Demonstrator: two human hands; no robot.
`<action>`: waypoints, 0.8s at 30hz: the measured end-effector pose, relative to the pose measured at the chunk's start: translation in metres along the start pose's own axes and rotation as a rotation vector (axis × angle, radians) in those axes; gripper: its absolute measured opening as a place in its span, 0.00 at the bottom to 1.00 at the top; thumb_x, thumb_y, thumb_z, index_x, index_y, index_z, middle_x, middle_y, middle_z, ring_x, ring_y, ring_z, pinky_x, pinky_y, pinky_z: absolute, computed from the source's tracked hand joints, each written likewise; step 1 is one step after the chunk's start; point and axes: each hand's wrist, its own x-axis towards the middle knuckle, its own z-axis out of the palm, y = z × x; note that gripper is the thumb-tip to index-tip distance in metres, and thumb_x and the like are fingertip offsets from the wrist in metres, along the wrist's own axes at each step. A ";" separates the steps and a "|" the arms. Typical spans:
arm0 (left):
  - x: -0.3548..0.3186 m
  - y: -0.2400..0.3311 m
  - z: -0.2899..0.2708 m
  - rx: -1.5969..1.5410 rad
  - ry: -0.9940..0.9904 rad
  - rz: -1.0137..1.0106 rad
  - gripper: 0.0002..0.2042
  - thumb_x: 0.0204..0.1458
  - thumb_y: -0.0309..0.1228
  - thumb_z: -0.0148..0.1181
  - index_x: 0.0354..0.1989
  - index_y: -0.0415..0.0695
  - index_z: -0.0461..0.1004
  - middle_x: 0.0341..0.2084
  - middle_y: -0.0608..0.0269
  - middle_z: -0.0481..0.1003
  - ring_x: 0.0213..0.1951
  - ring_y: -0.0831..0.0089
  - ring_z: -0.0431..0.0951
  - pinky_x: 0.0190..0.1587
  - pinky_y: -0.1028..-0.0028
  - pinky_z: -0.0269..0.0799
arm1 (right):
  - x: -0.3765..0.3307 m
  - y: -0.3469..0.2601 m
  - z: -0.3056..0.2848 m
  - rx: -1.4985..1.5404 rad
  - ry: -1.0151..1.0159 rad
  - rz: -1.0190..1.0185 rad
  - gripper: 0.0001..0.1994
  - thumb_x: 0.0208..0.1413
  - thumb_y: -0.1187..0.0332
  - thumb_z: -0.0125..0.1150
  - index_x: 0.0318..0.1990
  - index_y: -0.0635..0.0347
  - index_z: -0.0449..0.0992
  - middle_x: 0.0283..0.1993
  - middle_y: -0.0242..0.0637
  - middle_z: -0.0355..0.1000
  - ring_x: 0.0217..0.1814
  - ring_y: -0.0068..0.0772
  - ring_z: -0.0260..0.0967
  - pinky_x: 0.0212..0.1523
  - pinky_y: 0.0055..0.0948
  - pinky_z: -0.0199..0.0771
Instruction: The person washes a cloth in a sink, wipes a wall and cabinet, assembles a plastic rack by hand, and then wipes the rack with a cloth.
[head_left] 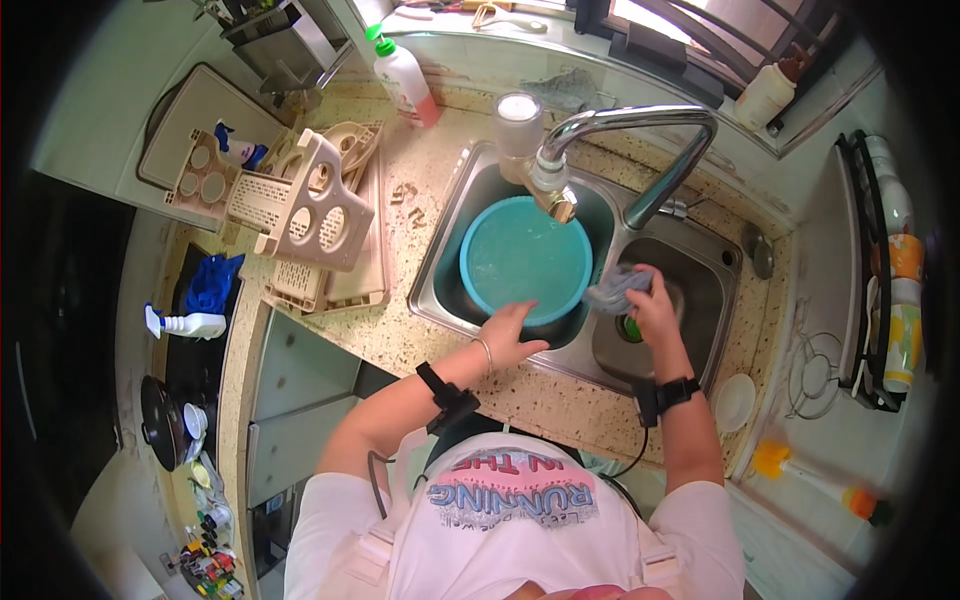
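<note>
A turquoise basin (470,285) holding cloudy water sits in the left bowl of the steel double sink (432,290). At the basin's near rim, my left hand (512,335) has its fingers apart, with nothing in them; the fingertips reach over the rim. My right hand (652,305) grips a bunched grey cloth (620,288) above the right bowl, close to the divider. Below that hand, a small green thing (631,329) shows in the right bowl, partly covered. Over the basin hangs the spout end of the chrome faucet (640,118).
Left of the sink stands a beige plastic dish rack (320,215). Behind it is a pump bottle (408,88) with a green top. A white dish (735,402) lies right of the sink, beside a wire rack (815,375). A white spray bottle (190,325) is at far left.
</note>
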 end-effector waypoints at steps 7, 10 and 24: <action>0.006 0.037 0.047 -0.346 -0.315 0.384 0.41 0.37 0.33 0.68 0.62 0.42 0.52 0.54 0.45 0.63 0.54 0.51 0.66 0.56 0.63 0.62 | -0.028 0.011 0.001 -0.725 -0.456 -0.145 0.29 0.53 0.67 0.58 0.61 0.64 0.57 0.57 0.42 0.64 0.57 0.33 0.63 0.55 0.30 0.65; -0.021 0.065 0.082 -0.500 -0.570 0.471 0.40 0.35 0.35 0.69 0.60 0.44 0.57 0.56 0.45 0.61 0.55 0.51 0.63 0.57 0.60 0.59 | 0.037 -0.019 -0.041 -0.608 0.141 -0.413 0.34 0.54 0.66 0.58 0.65 0.66 0.51 0.68 0.49 0.50 0.70 0.40 0.48 0.65 0.35 0.50; 0.099 -0.014 0.016 -1.384 0.145 -0.521 0.14 0.54 0.30 0.52 0.46 0.36 0.68 0.42 0.55 0.73 0.42 0.66 0.75 0.45 0.72 0.72 | 0.150 -0.061 -0.095 -1.019 0.297 -0.403 0.36 0.56 0.60 0.54 0.69 0.50 0.43 0.71 0.47 0.42 0.73 0.45 0.37 0.69 0.39 0.41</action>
